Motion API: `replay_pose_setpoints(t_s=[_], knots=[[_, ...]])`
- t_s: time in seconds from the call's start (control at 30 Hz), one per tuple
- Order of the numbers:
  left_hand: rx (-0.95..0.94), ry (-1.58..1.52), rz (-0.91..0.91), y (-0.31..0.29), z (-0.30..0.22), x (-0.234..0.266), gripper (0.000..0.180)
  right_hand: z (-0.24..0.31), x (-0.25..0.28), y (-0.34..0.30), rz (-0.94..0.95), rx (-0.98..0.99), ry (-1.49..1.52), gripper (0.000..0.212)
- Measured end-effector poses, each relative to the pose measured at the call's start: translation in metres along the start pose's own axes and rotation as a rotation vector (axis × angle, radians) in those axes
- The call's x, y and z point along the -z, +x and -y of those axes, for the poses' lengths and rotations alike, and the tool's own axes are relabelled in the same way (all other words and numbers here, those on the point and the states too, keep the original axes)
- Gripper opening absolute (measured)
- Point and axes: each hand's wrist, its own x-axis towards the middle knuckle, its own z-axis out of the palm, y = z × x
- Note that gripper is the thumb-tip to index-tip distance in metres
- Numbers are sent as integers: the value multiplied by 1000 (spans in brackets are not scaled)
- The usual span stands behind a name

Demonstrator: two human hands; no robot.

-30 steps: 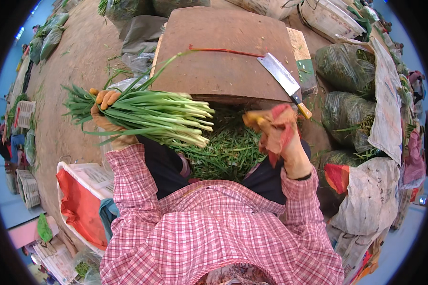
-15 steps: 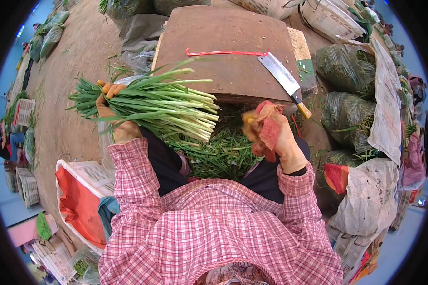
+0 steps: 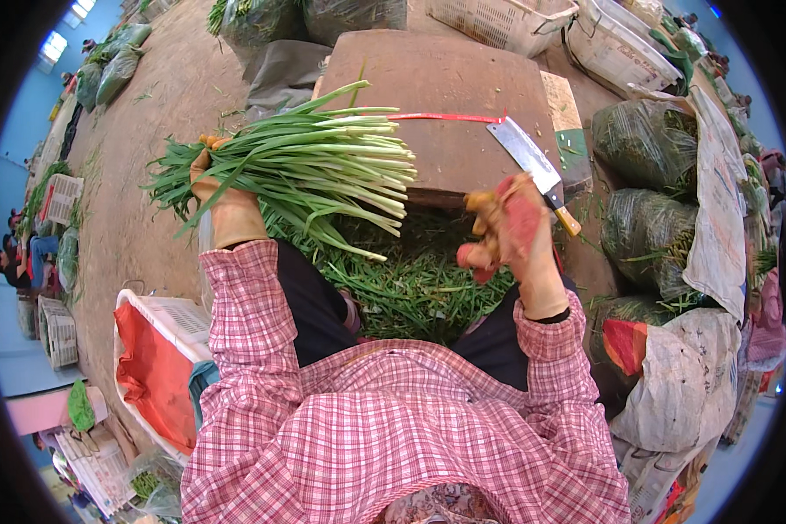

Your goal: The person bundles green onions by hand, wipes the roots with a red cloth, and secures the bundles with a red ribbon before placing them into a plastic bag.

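My left hand [image 3: 223, 196], in a worn glove, is wrapped round the leafy end of a bunch of garlic chives [image 3: 332, 162]. Pale stems fan out to the right over my left knee and the near left part of a brown board [image 3: 445, 74]. My right hand [image 3: 520, 231], its glove orange and red, hovers off the board's near right corner. It is slightly blurred; thumb and fingers look apart, and I see nothing between them. Just beyond it a cleaver [image 3: 526, 155] rests on the board, handle over the edge. A red strip [image 3: 450, 116] lies by the blade's tip.
Loose green leaves [image 3: 419, 293] are heaped between my knees. On the right stand wrapped bundles of greens [image 3: 646, 135] and a white sack [image 3: 686, 367]. A white crate with red cloth [image 3: 153, 375] is at my left. More crates [image 3: 498, 26] stand beyond the board.
My right hand has risen slightly to the right, and its fingers have spread from a more bunched shape. The chives have tilted and fanned out in my left hand. The whole view has shifted a little.
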Motion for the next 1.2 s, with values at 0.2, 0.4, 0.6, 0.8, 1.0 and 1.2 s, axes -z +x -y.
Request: replay_pose_setpoints(t_s=[0.2,0.4,0.6,0.8,1.0,1.2], knots=[[-24,254,-255,-16,33,-32,15,34,-8,32,-127,441,-220,30],[-89,268,-250,-19,41,-24,19,37,-85,33,190,1040,-1190,45],[-120,272,-289,-10,10,-23,18,-20,43,88,16,573,-1445,31],[-71,140,-129,-10,14,5,15,4,22,65,-115,177,-346,21],[84,-24,52,-19,27,18,14,3,-36,51,245,34,-448,35],[-152,90,-240,10,2,34,19,22,36,95,-147,456,-1189,43]])
